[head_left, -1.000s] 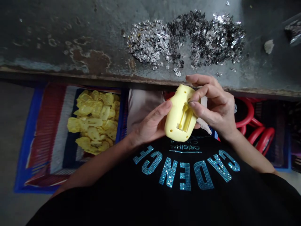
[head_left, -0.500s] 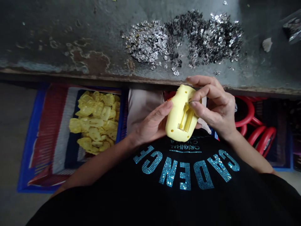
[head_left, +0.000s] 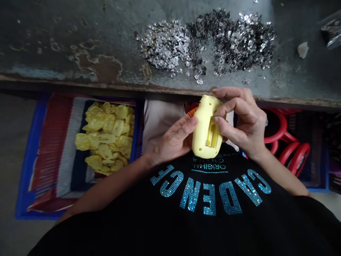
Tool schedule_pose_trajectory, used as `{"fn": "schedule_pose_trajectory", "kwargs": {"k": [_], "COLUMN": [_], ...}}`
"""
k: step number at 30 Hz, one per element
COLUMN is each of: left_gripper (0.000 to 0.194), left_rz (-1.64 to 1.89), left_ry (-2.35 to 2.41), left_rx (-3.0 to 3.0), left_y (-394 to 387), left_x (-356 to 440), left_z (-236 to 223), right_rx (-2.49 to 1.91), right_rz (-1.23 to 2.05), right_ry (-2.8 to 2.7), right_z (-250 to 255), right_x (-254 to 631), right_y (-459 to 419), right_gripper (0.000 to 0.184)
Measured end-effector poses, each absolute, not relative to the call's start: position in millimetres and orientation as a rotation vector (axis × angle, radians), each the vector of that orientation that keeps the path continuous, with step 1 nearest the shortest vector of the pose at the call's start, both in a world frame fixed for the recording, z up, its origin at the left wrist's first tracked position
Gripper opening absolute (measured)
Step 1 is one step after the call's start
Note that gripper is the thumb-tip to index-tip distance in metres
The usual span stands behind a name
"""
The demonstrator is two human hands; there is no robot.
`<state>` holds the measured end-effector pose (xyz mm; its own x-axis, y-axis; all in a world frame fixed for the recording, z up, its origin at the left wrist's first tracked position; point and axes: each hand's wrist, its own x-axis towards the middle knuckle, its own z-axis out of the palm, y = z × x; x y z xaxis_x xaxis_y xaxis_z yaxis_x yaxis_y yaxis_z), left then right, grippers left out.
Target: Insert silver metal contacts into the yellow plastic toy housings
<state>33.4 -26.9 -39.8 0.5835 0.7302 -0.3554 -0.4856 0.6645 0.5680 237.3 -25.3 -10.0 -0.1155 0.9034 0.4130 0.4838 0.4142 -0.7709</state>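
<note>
My left hand (head_left: 177,137) holds a pale yellow plastic housing (head_left: 201,137) by its side, thumb on top. A long open slot like a battery compartment (head_left: 212,133) faces up in the housing, with small screw holes near its ends. My right hand (head_left: 243,122) is at the slot's upper end, thumb and index finger pinched on a small metal piece (head_left: 214,117), mostly hidden by the fingertips. The right middle finger reaches past the housing's top end. A bit of orange (head_left: 192,112) shows behind the housing near my left fingers.
Heaps of small shiny metal pieces (head_left: 167,44) lie on the worn bench (head_left: 106,35) ahead, near its front edge. A blue crate (head_left: 25,170) at left holds several translucent yellow parts (head_left: 106,124). Red ring-shaped parts (head_left: 295,156) sit in a crate at right.
The housing has turned and shifted slightly to the right in my left hand, showing more orange behind it. My right fingers stay pinched at the slot's upper end.
</note>
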Motion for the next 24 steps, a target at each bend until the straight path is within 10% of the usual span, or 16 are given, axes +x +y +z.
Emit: {"fn": "schedule_pose_trajectory", "kwargs": {"k": [24], "left_gripper": [0.094], "left_rz": [0.578], "left_ry": [0.417], "left_rx": [0.469], "left_y": [-17], "left_x": [23], "left_z": [-42], "right_rx": [-1.125], "right_rz": [0.285], "right_ry": [-2.031], "right_z": [-14], "right_x": [256], "right_y": [-32], "right_gripper": [0.026]}}
